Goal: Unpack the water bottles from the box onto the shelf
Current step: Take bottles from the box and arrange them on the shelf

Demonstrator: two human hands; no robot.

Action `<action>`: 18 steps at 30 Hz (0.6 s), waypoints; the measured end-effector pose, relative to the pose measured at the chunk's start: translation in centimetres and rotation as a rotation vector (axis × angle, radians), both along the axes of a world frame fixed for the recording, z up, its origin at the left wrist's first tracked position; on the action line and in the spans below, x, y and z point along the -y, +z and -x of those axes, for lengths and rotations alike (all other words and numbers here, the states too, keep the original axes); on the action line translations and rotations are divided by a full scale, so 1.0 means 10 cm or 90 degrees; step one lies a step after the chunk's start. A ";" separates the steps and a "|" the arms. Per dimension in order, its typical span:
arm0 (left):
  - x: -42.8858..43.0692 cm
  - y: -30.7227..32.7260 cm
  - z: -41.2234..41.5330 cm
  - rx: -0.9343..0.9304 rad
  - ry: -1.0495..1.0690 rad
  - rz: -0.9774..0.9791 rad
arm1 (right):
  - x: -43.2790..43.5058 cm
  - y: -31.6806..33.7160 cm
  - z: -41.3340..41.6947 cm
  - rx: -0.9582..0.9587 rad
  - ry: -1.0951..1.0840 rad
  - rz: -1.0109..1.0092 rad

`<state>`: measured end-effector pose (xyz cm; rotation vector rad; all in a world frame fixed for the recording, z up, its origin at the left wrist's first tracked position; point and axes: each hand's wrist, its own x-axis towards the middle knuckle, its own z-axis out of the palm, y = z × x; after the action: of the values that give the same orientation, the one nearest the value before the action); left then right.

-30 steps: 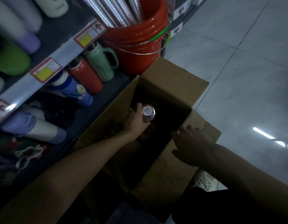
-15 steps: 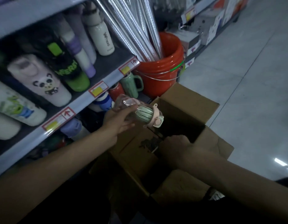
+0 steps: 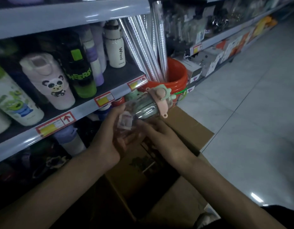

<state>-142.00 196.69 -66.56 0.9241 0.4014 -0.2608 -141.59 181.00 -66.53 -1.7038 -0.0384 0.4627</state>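
A clear water bottle (image 3: pixel 143 107) with a green ribbed inside and a pink-and-green lid lies tilted above the open cardboard box (image 3: pixel 189 128), lid pointing right. My left hand (image 3: pixel 108 142) holds its base from below and behind. My right hand (image 3: pixel 161 136) grips the bottle's underside near the middle. The grey shelf (image 3: pixel 86 109) runs just left of the bottle, with several bottles standing on it: a panda one (image 3: pixel 50 83), a black-and-green one (image 3: pixel 80 70) and a white one (image 3: pixel 114 48).
An orange bucket (image 3: pixel 179 80) full of silver rolls stands behind the box. More bottles lie on the lower shelf (image 3: pixel 68 139). Grey tiled floor (image 3: pixel 242 113) stretches to the right. Further shelving with boxed goods runs along the aisle.
My left hand has lifted the bottle out of the box and up beside the shelf. My right hand left the box flap and took hold of the bottle. The view tilted upward.
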 end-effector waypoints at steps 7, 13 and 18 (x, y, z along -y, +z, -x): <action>0.04 0.03 -0.02 -0.037 -0.054 0.067 | -0.01 0.07 -0.19 -0.084 -0.119 -0.285; 0.00 0.04 -0.05 -0.065 -0.142 0.131 | 0.02 0.11 -0.29 -0.118 -0.134 -0.390; -0.08 0.11 -0.07 -0.062 -0.235 0.241 | 0.08 0.18 -0.37 -0.111 -0.152 -0.442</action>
<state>-141.28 197.53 -65.44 0.6074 0.2557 -0.6976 -137.94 180.17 -64.76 -0.9683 0.1191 0.3602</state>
